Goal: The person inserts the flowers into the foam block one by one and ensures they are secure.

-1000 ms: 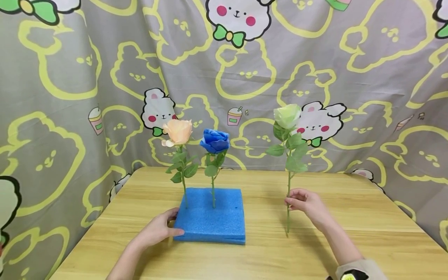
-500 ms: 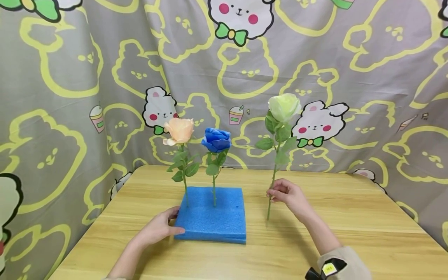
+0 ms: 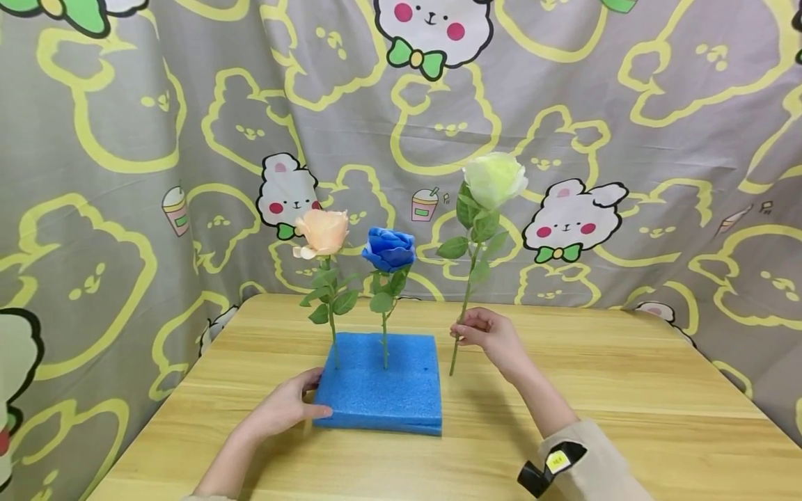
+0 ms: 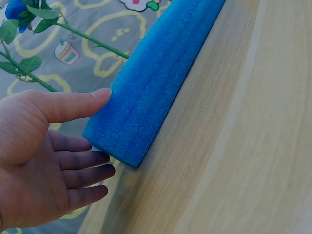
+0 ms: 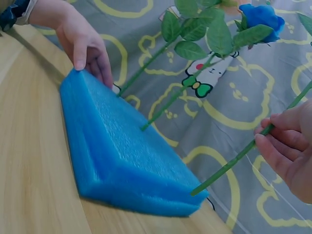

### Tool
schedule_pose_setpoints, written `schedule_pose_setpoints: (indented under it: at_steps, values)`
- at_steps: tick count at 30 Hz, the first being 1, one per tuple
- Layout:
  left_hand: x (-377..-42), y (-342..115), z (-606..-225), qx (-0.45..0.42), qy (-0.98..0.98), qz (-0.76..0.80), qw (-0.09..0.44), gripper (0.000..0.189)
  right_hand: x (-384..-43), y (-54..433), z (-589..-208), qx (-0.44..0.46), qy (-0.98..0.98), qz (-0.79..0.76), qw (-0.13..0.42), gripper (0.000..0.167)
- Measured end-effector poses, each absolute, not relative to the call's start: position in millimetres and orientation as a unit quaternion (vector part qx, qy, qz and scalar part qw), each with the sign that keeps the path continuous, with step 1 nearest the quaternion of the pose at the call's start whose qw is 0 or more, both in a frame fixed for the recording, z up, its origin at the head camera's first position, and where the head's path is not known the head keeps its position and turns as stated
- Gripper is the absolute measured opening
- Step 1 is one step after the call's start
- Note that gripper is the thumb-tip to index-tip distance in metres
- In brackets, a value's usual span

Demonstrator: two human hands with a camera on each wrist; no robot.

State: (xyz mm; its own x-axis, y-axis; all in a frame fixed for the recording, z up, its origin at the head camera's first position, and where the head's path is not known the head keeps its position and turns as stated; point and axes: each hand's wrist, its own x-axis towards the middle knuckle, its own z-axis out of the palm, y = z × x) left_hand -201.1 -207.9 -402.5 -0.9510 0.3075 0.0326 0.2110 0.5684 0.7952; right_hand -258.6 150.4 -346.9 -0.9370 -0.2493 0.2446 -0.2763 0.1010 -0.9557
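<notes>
A blue foam block (image 3: 388, 400) lies on the table, with a peach rose (image 3: 322, 233) and a blue rose (image 3: 390, 249) standing upright in it. At its near left corner rests my left hand (image 3: 283, 407); in the left wrist view the thumb (image 4: 80, 108) touches the edge and the fairly straight fingers lie against the side. My right hand (image 3: 495, 341) pinches the lower stem of a pale green rose (image 3: 495, 179), just right of the block. That rose leans slightly right, its bare stem end (image 5: 197, 189) overlapping the block's corner in the right wrist view.
The wooden table (image 3: 595, 390) extends on both sides of the block. A grey curtain (image 3: 351, 125) with cartoon print hangs behind and along the sides. On my right sleeve sits a black strap device (image 3: 551, 466).
My right hand has carried the pale green rose leftward and away from me, closer to the foam block, and the rose now tilts more. The left hand and block stay put.
</notes>
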Motion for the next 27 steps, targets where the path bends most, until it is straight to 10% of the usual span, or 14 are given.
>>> schedule_pose_setpoints:
  at_steps: [27]
  values:
    - [-199,-207,-400,0.14,0.885,0.441,0.056,0.081,-270,111,-360,0.177,-0.73,0.66,0.019,0.014]
